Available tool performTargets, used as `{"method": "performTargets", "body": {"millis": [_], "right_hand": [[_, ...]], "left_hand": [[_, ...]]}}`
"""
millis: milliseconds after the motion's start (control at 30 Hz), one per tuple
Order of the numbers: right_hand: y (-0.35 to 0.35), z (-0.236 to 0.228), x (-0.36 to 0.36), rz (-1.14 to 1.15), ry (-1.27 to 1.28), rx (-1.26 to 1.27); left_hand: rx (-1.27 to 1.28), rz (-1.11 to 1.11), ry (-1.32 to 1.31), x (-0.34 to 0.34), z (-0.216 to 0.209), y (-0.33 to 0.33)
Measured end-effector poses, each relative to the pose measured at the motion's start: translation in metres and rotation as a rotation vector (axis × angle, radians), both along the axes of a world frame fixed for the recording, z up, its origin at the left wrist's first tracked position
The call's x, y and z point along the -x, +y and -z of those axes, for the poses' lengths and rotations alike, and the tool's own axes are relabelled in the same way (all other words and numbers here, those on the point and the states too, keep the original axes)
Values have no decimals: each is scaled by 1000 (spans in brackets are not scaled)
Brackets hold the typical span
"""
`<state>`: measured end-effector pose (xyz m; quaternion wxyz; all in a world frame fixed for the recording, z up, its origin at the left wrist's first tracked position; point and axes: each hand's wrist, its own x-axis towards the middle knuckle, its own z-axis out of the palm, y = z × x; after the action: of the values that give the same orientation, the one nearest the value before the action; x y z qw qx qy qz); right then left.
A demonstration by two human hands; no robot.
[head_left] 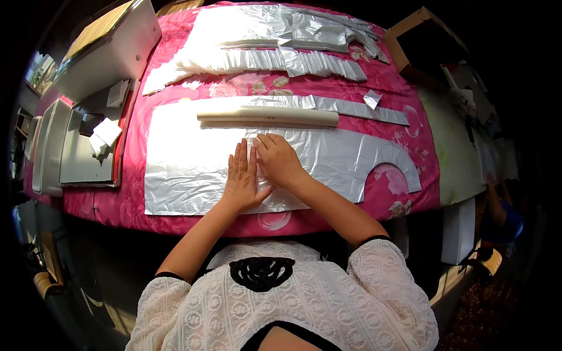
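A flat silver-white plastic bag (pixel 181 169) lies across the near side of the table, its right end cut in a curve like a handle. My left hand (pixel 243 184) rests flat on the bag's middle, fingers stretched forward and thumb out to the right. Beside it, my right hand (pixel 280 161) lies on the same bag with its fingers slightly bent, their tips close to the left fingers; its thumb is largely hidden. Just beyond both hands, a long cream-coloured tube (pixel 269 116) lies across the bag, touched by neither hand.
A pink flowered cloth (pixel 234 88) covers the table. Farther back lie a fanned row of folded bags (pixel 234 63) and a stack of silver bags (pixel 246 26). At left are a white box (pixel 117 52) and a tray (pixel 85 152); at back right, an open cardboard box (pixel 421 41). Another person (pixel 502 216) is at far right.
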<state>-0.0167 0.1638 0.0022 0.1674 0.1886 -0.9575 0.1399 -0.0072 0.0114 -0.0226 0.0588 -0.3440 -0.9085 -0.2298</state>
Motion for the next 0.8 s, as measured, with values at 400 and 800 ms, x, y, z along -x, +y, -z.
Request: {"method": "performTargets", "body": {"millis": [400,800], "right_hand": [[-117,21,-79,-205,-459,234],[7,-16,-24,-353,-324,465]], "left_hand": [[-865,-704,-1663,-118,-8,-141],[-232,-237,-489,-70,-57,-105]]}}
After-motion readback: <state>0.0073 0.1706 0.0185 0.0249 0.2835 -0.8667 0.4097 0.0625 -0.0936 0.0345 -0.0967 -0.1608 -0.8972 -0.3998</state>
